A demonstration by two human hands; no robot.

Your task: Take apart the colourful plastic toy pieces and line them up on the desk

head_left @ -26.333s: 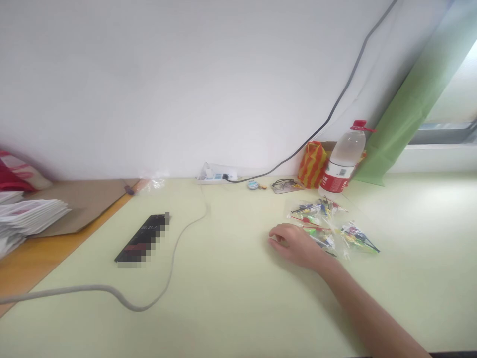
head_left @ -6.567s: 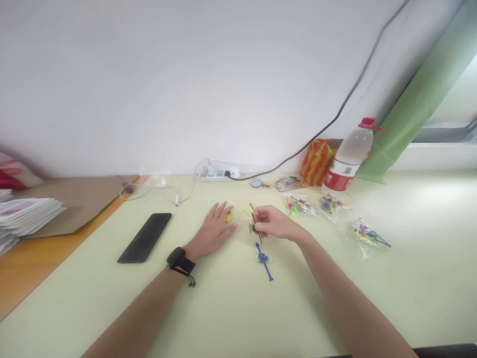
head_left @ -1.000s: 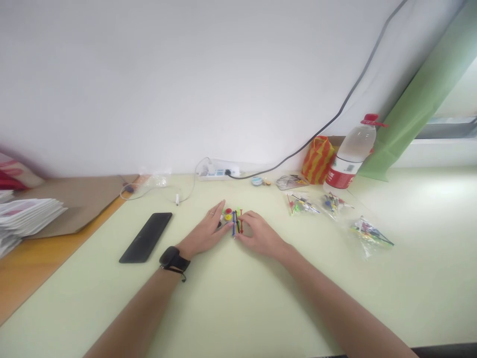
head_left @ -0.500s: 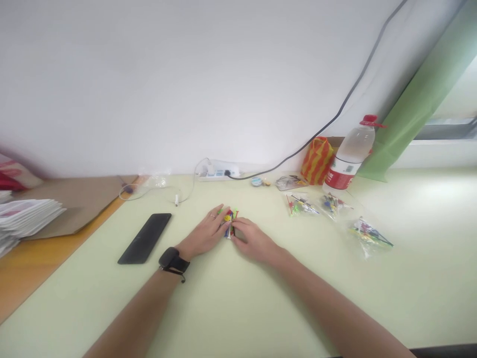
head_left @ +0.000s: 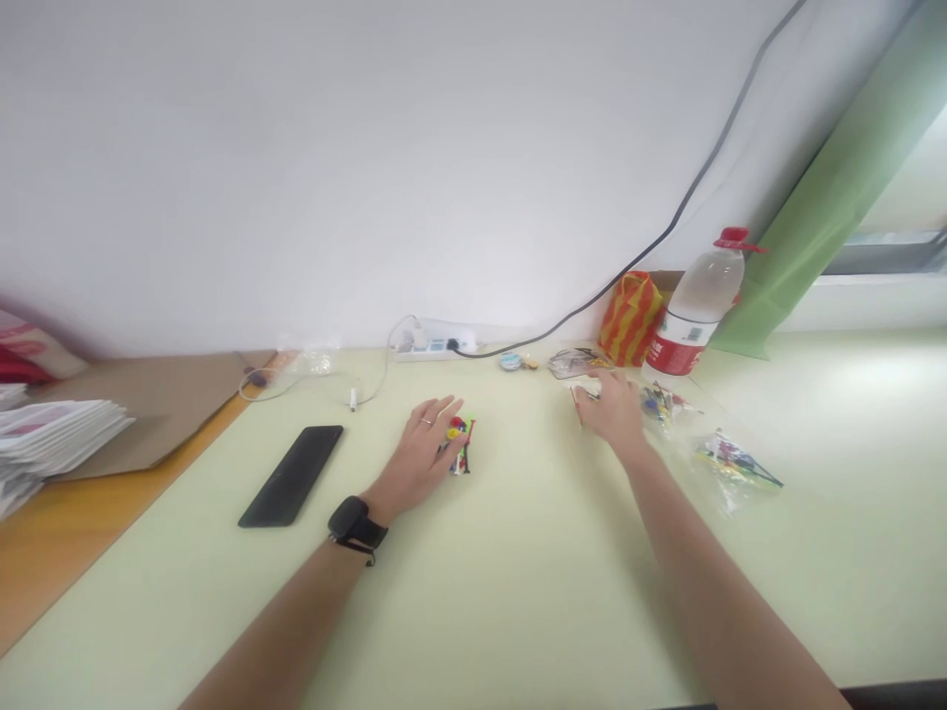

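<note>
My left hand (head_left: 420,456), with a ring and a black watch (head_left: 355,521) on the wrist, lies with fingers stretched out. Its fingertips touch or partly cover a small pile of colourful plastic pieces (head_left: 465,456), in red, yellow, green, white, blue and black. To the right, my right hand (head_left: 616,412) reaches over a small clear bag of similar pieces (head_left: 575,396), with thumb and fingers apart. Most of that bag is hidden under the hand. Two more clear bags lie beside it: one bag (head_left: 664,402) close by, another bag (head_left: 736,463) further right.
A black phone-like slab (head_left: 292,476) lies at left. Behind are a white power strip (head_left: 436,341) with cables, round items (head_left: 512,362) and a flat clear packet (head_left: 581,362). A large water bottle (head_left: 690,316) stands by a striped bag (head_left: 628,318). Stacked papers (head_left: 63,434) rest on cardboard at far left.
My right hand has left the pile of pieces and moved right and away to the nearest clear bag. My left hand stays by the pile, which is now less covered.
</note>
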